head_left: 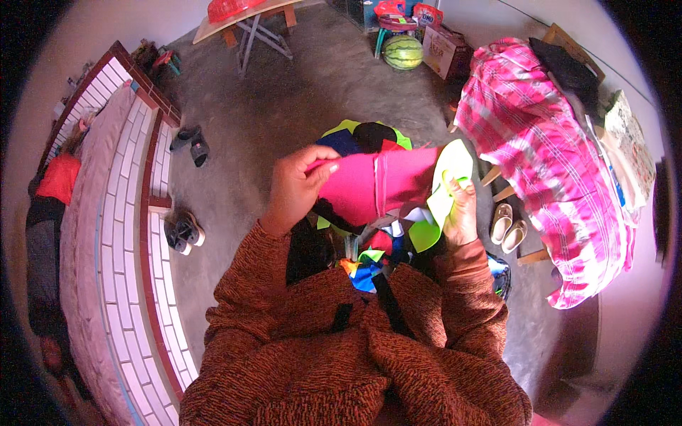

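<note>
In front of my chest a bright pink cloth piece is stretched between my hands, with a pale pink strip running down its middle. My left hand pinches its left edge between thumb and fingers. At the other end my right hand grips a neon yellow cloth piece that lies against the pink one; how the two meet is hidden in part. A second yellow flap hangs below. Behind and under the pink cloth, coloured cloth pieces in blue, black and lime show.
A table draped in pink checked cloth stands at right, beside pale shoes. A watermelon and a cardboard box sit at the back. Left are a white-tiled platform and dark shoes. A folding table stands far back.
</note>
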`<state>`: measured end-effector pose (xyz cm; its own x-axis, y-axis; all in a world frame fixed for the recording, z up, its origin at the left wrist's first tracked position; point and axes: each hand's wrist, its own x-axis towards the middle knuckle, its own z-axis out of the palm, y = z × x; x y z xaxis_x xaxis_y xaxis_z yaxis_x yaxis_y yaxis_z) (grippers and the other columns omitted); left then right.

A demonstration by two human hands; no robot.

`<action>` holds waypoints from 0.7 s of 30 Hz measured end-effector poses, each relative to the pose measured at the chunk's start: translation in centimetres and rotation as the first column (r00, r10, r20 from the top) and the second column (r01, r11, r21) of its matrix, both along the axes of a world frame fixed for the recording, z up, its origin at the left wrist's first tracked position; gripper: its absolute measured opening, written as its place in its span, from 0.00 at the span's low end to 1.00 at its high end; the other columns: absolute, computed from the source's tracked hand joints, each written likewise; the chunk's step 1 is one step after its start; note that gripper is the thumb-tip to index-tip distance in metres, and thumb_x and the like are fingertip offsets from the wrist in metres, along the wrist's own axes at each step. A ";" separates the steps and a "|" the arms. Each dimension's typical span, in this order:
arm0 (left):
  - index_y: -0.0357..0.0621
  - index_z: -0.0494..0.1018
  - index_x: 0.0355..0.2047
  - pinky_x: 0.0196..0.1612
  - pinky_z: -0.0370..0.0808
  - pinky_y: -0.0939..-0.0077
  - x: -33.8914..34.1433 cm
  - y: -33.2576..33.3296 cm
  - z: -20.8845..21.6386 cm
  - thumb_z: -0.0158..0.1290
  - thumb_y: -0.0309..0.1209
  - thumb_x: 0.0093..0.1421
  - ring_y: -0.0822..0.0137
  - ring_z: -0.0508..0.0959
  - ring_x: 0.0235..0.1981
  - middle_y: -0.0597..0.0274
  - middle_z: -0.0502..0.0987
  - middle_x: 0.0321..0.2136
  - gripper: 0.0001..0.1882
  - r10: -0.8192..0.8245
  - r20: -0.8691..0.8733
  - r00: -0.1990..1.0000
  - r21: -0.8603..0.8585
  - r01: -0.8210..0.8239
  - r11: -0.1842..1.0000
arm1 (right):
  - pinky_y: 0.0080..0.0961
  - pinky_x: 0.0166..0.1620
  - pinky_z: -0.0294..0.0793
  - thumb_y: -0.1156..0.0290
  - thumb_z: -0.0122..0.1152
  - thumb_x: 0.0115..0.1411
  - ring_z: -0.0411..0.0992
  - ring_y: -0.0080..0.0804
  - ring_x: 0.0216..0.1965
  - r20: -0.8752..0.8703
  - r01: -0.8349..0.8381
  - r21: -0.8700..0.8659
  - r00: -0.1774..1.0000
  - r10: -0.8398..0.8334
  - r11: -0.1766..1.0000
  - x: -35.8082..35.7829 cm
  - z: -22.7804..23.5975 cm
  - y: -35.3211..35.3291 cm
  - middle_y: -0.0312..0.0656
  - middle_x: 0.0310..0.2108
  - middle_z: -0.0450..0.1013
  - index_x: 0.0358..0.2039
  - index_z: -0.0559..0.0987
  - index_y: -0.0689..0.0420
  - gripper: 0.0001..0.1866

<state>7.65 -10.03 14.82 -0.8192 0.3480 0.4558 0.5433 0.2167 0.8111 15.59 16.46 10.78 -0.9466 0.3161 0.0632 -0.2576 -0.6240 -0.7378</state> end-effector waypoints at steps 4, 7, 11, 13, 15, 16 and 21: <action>0.39 0.72 0.34 0.36 0.71 0.81 -3.5 0.3 2.3 0.54 0.25 0.53 0.76 0.74 0.30 0.65 0.76 0.28 0.08 0.026 -0.090 0.996 -0.024 -0.028 0.999 | 0.24 0.29 0.75 0.72 0.59 0.55 0.72 0.24 0.27 0.054 -0.047 0.021 0.998 0.045 0.999 -3.4 2.9 0.0 0.34 0.29 0.72 0.33 0.73 0.55 0.06; 0.38 0.73 0.32 0.34 0.73 0.74 -8.2 1.9 3.6 0.54 0.25 0.51 0.63 0.79 0.30 0.52 0.77 0.27 0.08 0.114 -0.257 0.960 0.002 -0.117 0.993 | 0.24 0.27 0.75 0.71 0.58 0.55 0.73 0.28 0.24 0.059 0.002 0.020 0.998 -0.003 1.000 -8.2 4.4 -0.3 0.36 0.27 0.72 0.38 0.72 0.58 0.11; 0.41 0.68 0.41 0.41 0.70 0.63 -15.5 2.9 0.0 0.57 0.28 0.48 0.51 0.75 0.38 0.49 0.75 0.35 0.19 0.350 -0.409 0.843 -0.109 -0.426 0.898 | 0.25 0.31 0.75 0.74 0.59 0.54 0.74 0.30 0.28 0.133 -0.092 0.097 0.988 0.078 0.991 -16.0 2.1 1.1 0.40 0.31 0.75 0.38 0.74 0.60 0.10; 0.43 0.65 0.46 0.46 0.65 0.59 -15.3 4.3 -1.3 0.58 0.29 0.46 0.53 0.71 0.44 0.52 0.72 0.40 0.25 0.392 -0.533 0.750 -0.208 -0.566 0.798 | 0.29 0.30 0.75 0.75 0.58 0.54 0.74 0.33 0.28 0.261 -0.021 0.063 0.965 0.004 0.998 -18.1 -1.8 2.7 0.41 0.30 0.75 0.38 0.73 0.60 0.11; 0.44 0.66 0.44 0.46 0.64 0.58 -14.3 4.8 -4.2 0.58 0.29 0.44 0.53 0.70 0.43 0.53 0.71 0.39 0.24 0.261 -0.560 0.786 -0.199 -0.434 0.879 | 0.33 0.30 0.75 0.74 0.57 0.55 0.74 0.35 0.27 0.277 0.053 0.052 0.959 -0.066 0.997 -17.2 -3.0 2.2 0.41 0.30 0.74 0.38 0.73 0.59 0.10; 0.43 0.67 0.43 0.47 0.64 0.58 -13.6 5.1 -6.0 0.58 0.29 0.44 0.52 0.70 0.44 0.53 0.71 0.40 0.23 0.165 -0.546 0.821 -0.229 -0.335 0.914 | 0.35 0.32 0.76 0.77 0.59 0.52 0.74 0.37 0.29 0.280 0.070 0.022 0.957 -0.074 0.997 -16.1 -3.1 2.0 0.44 0.31 0.73 0.38 0.72 0.63 0.12; 0.45 0.69 0.45 0.51 0.61 0.53 -10.7 6.6 -15.6 0.52 0.43 0.50 0.52 0.66 0.50 0.52 0.68 0.47 0.23 -0.002 -0.333 0.943 -0.463 -0.161 0.872 | 0.31 0.32 0.76 0.72 0.55 0.56 0.74 0.33 0.28 0.277 0.059 0.027 0.959 -0.064 0.998 -11.0 -3.4 2.1 0.42 0.30 0.74 0.39 0.72 0.62 0.11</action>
<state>-3.00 -3.41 -0.74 -0.6959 0.5286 0.4861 0.7136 0.5849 0.3855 4.62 18.52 7.36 -0.9066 0.3753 -0.1931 -0.0781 -0.5988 -0.7971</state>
